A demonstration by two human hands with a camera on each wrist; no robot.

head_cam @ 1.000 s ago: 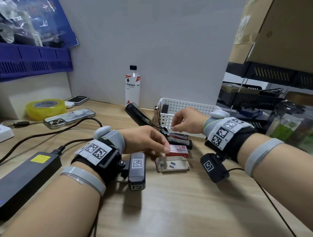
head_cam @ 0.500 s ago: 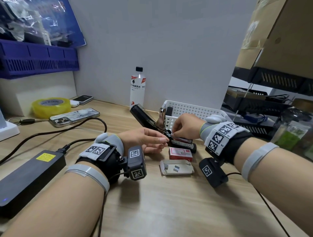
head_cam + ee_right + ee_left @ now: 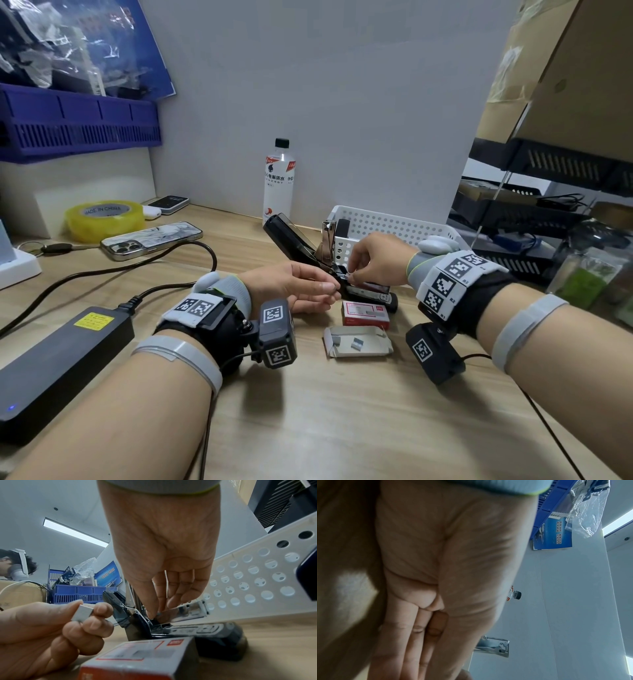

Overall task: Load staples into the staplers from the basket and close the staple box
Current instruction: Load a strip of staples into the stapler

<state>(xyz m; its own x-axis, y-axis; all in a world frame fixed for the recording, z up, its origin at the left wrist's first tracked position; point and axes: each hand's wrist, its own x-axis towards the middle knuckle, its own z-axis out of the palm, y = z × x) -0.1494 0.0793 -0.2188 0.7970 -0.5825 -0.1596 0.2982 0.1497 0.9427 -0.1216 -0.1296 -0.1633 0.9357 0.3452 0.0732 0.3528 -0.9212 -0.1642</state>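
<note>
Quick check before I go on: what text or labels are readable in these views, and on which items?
"MADE IN CHINA": on the yellow tape roll.
"ENERGY", below Chinese characters that I cannot make out for sure: on the water bottle.
"R2", "R3": beside the square markers on the right wrist band.
Red staple box: print too small to read.
Yellow sticker on the power adapter: too small.
Blue poster: blurred.
</note>
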